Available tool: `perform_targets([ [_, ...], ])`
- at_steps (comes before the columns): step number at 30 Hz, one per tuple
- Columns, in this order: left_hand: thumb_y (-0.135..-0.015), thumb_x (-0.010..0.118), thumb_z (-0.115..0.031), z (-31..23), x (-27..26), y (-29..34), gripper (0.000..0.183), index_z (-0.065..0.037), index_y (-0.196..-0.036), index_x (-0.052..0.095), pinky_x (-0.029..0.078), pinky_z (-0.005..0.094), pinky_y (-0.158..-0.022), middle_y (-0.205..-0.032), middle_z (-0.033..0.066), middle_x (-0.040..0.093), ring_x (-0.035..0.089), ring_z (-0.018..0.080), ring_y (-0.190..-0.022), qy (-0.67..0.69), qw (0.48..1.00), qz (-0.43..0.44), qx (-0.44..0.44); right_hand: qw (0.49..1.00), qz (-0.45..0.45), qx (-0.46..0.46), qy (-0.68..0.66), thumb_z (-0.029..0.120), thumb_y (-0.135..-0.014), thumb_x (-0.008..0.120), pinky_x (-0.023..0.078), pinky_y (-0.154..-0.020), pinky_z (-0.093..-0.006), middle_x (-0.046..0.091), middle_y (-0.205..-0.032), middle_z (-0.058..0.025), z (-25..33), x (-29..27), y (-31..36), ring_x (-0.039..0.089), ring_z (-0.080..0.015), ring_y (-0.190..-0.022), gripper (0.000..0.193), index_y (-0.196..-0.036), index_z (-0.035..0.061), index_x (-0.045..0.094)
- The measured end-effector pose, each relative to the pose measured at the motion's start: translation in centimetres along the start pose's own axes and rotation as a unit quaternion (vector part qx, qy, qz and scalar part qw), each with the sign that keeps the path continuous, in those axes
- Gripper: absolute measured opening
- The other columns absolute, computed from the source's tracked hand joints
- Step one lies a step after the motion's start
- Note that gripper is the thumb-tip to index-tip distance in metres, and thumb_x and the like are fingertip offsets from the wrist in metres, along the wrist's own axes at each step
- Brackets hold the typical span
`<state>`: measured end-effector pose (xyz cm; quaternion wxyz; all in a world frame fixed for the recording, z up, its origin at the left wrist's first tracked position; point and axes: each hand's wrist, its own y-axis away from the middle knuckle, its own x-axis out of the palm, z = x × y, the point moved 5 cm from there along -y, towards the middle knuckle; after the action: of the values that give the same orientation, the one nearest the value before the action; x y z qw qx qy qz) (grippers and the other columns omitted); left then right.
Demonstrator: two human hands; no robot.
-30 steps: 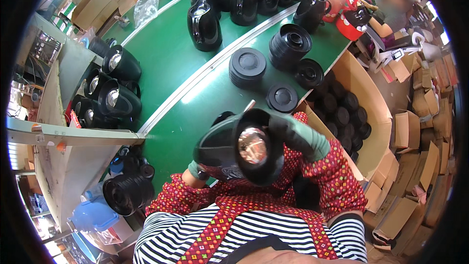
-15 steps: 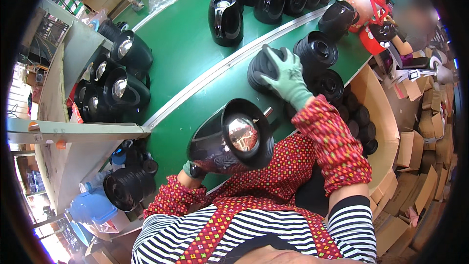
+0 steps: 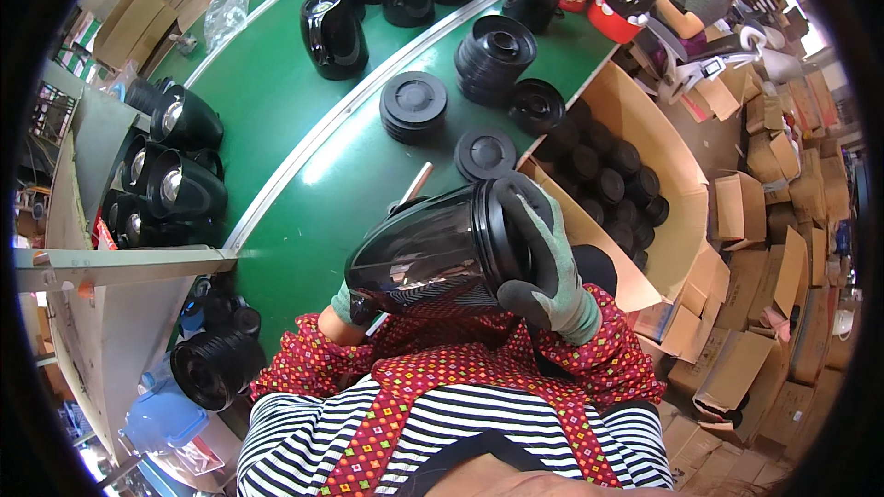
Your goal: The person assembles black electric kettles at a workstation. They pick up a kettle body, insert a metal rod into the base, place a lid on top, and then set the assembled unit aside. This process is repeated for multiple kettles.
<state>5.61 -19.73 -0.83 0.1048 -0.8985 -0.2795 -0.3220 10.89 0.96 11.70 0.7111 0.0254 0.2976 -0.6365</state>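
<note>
A glossy black jug body [image 3: 419, 253] lies on its side in front of my chest, its wide end to the right. My gloved left hand [image 3: 343, 306] grips its narrow left end, fingers mostly hidden. My gloved right hand [image 3: 551, 267] is closed around a black round base cover [image 3: 505, 244] against the jug's wide end. Whether the cover is seated cannot be seen. Just beyond stand a short stack of black round covers [image 3: 413, 101] and another cover [image 3: 485, 155]. A thin pale rod [image 3: 417, 182] sticks out behind the jug; its other end is hidden.
Several black jugs [image 3: 333, 37] stand on the green table [image 3: 285, 212] past a white rail [image 3: 308, 147]. More jugs lie at left [image 3: 184, 184]. A taller stack of black rings [image 3: 495, 55] stands at far right, above a cardboard box [image 3: 668, 156] of black round parts. A co-worker sits beyond.
My right hand has left the stack of covers and come down to the jug's wide end with a cover. The jug has turned more sideways, its silver interior now hidden. The view has shifted right.
</note>
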Motion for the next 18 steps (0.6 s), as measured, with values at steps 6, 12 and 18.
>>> perform_targets([
  [6, -0.112, 0.049, -0.030, 5.2, -3.1, -0.1, 0.059, -0.002, -0.162, 0.034, 0.043, 0.0491, -0.122, -0.164, 0.0187, 0.043, 0.049, 0.0309, -0.147, 0.169, 0.981, -0.007, -0.092, 0.998, -0.054, -0.029, -0.021, 0.063, -0.086, 0.077, 0.027, -0.123, -0.0528, 0.034, -0.163, -0.0282, 0.9, -1.8, 4.0, 0.036, -0.0436, -0.149, 0.100, -0.158, 0.0013, 0.047],
  [12, -0.112, 0.048, -0.026, 5.8, -1.5, -1.4, 0.056, -0.003, -0.162, 0.036, 0.044, 0.0502, -0.122, -0.161, 0.0169, 0.048, 0.054, 0.0290, -0.143, 0.267, 0.948, 0.014, -0.173, 0.982, -0.063, -0.165, 0.068, 0.064, -0.084, 0.079, 0.026, -0.123, -0.0560, 0.032, -0.163, -0.0318, 2.1, -3.3, 5.8, 0.036, -0.0488, -0.148, 0.105, -0.161, 0.0047, 0.039],
  [18, -0.083, 0.088, -0.022, -4.8, 3.5, -1.5, 0.087, 0.008, -0.152, 0.043, 0.059, 0.0407, -0.099, -0.132, 0.0200, 0.069, 0.072, 0.0301, -0.113, -0.421, 0.863, -0.171, 0.221, 0.941, -0.192, 0.150, -0.235, 0.050, -0.105, 0.059, 0.037, -0.119, -0.0411, 0.041, -0.161, -0.0172, -0.9, -2.8, 6.4, 0.046, -0.0292, -0.144, 0.072, -0.158, 0.0029, 0.043],
])
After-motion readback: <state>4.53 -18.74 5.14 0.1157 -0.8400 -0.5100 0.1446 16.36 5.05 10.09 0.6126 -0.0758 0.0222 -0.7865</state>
